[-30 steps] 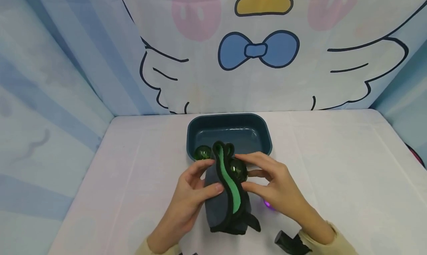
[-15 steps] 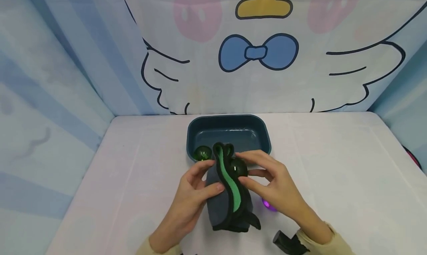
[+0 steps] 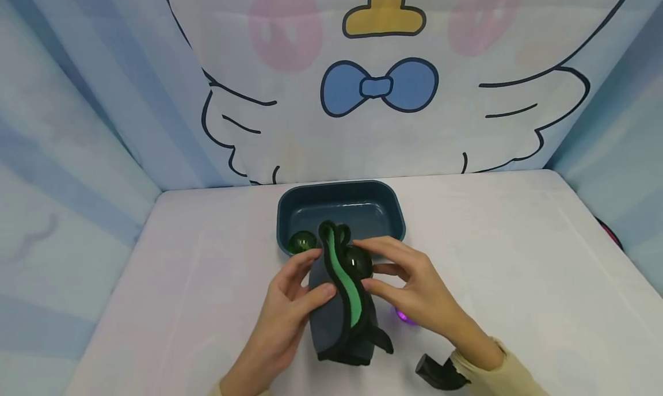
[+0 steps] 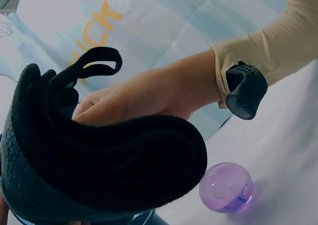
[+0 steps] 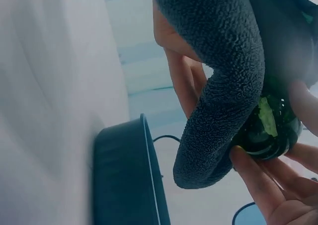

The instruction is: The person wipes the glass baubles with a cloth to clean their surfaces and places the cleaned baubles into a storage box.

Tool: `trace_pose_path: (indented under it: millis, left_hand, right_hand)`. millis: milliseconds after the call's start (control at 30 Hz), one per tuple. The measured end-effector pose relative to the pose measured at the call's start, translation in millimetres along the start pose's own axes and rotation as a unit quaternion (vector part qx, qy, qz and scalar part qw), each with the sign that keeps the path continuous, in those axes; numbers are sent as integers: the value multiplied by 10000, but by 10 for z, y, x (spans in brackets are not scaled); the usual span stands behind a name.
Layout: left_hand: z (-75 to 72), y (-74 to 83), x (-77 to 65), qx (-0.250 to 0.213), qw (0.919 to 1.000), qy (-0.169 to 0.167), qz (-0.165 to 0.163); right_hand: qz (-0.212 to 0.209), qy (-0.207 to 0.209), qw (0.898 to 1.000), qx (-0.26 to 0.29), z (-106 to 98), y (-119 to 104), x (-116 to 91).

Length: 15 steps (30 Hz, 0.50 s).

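The left hand pinches a thick folded dark-grey cloth piece, thumb on the near face and fingers toward the upper edge. At the cloth's 3 o'clock side, the right hand grasps a glossy, see-through dark-green ball between thumb and fingertips. The ball sits against the cloth at its 1 o'clock. The step looks like working the ball against the fabric, or into a fold of it; the views do not settle which. To do it well, the left hand should keep the fold steady, and the right should turn the smooth ball with light, even fingertip pressure, since it could slip.

The cloth's outside looks fuzzy and towel-like in the right wrist view; its wavy edges are bound in black around a bright-green strip, and a black strap loop stands out from it. The bulk seems soft and likely to give.

Farther out, a translucent purple ball rests on the pale tabletop at the cloth's 3 o'clock. At 12 o'clock stands a rounded, rectangular dark-teal basin, smooth-walled, with a second shiny green ball in its 7 o'clock corner.
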<state>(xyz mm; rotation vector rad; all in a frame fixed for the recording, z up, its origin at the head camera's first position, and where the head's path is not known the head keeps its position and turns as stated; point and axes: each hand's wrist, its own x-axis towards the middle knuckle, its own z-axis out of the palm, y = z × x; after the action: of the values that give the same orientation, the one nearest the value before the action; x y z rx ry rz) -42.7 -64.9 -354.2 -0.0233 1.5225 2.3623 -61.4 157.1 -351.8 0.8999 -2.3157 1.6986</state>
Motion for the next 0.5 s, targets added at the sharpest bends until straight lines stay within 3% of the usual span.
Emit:
trace_pose_path:
  millis: [500]
  left_hand:
    - [-116, 78, -104, 378, 9986, 351, 81]
  right_hand:
    - [300, 238, 9980, -508, -8, -48, 126]
